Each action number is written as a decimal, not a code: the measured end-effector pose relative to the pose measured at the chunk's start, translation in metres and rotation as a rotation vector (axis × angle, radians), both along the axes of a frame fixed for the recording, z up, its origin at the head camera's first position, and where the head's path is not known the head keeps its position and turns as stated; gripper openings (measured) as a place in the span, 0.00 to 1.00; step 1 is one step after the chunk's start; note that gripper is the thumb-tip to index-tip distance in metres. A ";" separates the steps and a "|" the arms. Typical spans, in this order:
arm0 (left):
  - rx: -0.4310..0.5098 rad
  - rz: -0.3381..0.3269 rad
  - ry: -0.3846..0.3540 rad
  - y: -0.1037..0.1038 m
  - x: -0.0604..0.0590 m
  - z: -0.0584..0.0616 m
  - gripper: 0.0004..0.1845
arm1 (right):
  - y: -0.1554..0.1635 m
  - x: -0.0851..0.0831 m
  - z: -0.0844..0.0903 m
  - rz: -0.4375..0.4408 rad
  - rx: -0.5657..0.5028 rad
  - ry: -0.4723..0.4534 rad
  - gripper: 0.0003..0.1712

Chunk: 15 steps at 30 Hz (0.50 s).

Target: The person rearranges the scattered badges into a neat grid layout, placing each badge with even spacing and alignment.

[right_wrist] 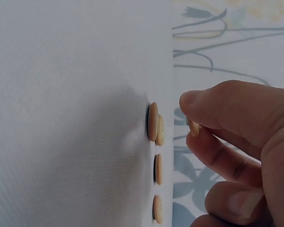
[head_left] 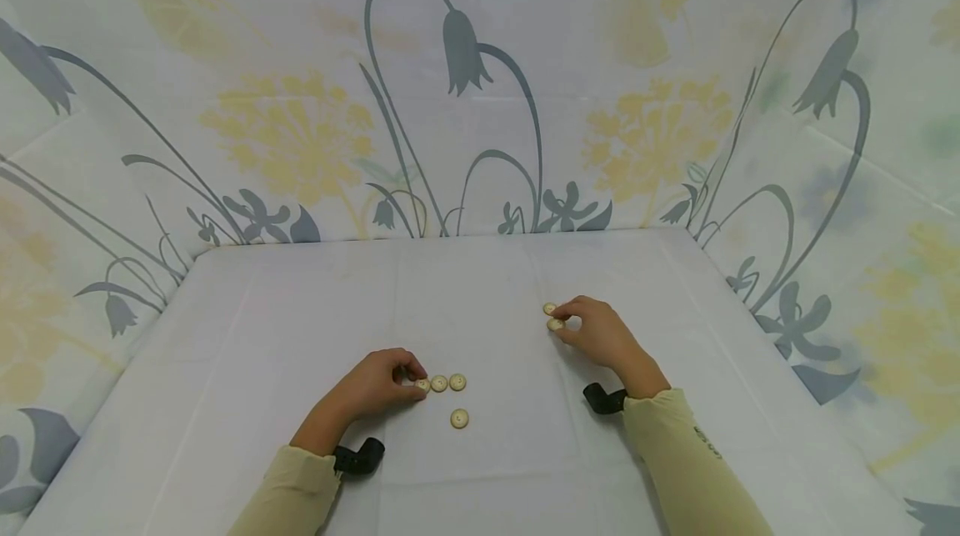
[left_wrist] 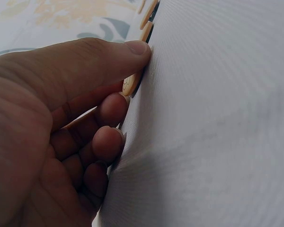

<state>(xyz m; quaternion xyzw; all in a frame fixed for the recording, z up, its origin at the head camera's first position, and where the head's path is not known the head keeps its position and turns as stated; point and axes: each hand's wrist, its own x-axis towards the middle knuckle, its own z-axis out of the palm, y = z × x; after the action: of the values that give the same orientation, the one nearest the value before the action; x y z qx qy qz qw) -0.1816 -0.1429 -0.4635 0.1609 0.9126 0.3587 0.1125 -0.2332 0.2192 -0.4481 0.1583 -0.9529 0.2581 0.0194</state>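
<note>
My left hand (head_left: pixel 378 386) holds a round cream button (head_left: pixel 423 385) between thumb and forefinger at the left end of a short row. In the left wrist view this button (left_wrist: pixel 130 85) lies against the cloth, partly hidden by the thumb. Two more buttons (head_left: pixel 438 383) (head_left: pixel 457 382) continue the row to the right, and a single button (head_left: pixel 459 418) lies nearer me. Farther right, my right hand (head_left: pixel 600 336) pinches a button (right_wrist: pixel 194 126), raised off the cloth in the right wrist view. Another button (head_left: pixel 550 308) shows just beyond its fingertips.
A white cloth (head_left: pixel 480 486) covers the table. Flower-patterned hangings (head_left: pixel 555 86) stand behind and at both sides. Several buttons (right_wrist: pixel 158 169) lie on the cloth left of the right hand in the right wrist view. Each wrist wears a black camera mount (head_left: pixel 360 457).
</note>
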 end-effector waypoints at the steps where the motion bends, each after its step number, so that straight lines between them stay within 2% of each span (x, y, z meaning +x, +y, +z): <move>1: 0.001 0.000 0.001 0.000 0.000 0.000 0.09 | 0.000 0.000 0.000 -0.011 0.000 -0.005 0.16; 15: 0.004 -0.002 -0.007 0.000 -0.003 -0.004 0.09 | 0.011 -0.005 -0.005 -0.090 0.021 -0.043 0.19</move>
<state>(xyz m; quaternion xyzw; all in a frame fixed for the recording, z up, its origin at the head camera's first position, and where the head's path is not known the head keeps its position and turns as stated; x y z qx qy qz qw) -0.1843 -0.1427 -0.4671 0.1609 0.9113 0.3610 0.1156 -0.2381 0.2300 -0.4529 0.1097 -0.9620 0.2500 0.0090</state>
